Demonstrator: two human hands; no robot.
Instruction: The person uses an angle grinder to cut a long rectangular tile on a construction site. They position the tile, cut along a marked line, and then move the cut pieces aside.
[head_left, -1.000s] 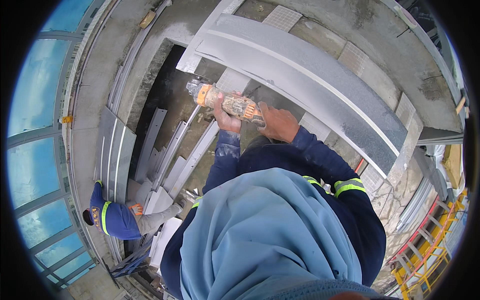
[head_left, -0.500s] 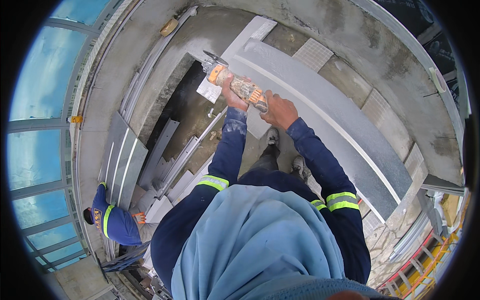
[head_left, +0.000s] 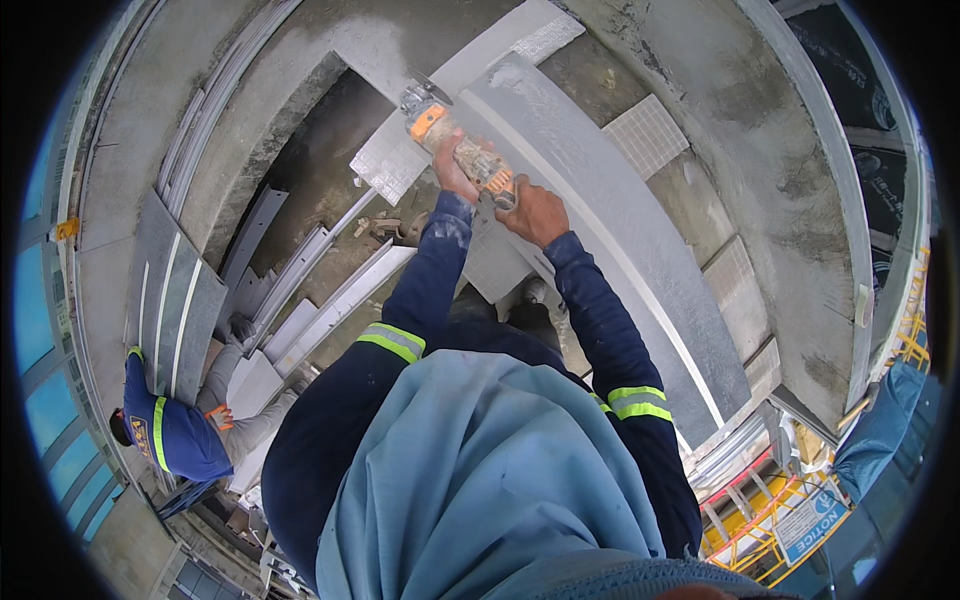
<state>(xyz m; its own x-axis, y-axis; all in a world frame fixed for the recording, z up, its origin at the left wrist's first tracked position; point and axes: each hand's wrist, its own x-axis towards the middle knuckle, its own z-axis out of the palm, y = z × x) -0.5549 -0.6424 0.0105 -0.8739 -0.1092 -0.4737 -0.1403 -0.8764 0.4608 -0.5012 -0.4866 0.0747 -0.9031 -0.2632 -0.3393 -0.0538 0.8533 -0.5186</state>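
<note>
I hold a dusty orange angle grinder out ahead of me. My left hand wraps round its body behind the orange head. The rear end is gripped by my right hand. At the far end its cutting disc sits over or beside the left end of a long curved grey slab; whether it touches is hard to tell. A pale haze of dust hangs around the disc. A white strip runs along the slab. Under the grinder's head lies a light panel.
At the left a co-worker in blue crouches by a grey striped panel. A dark rectangular pit lies left of the grinder. Metal profiles are stacked nearby. A concrete wall curves along the right, with a yellow barrier behind.
The view has shifted and turned, so the slab, panels and co-worker sit further left. Dust now shows by the disc. Both hands keep hold of the grinder.
</note>
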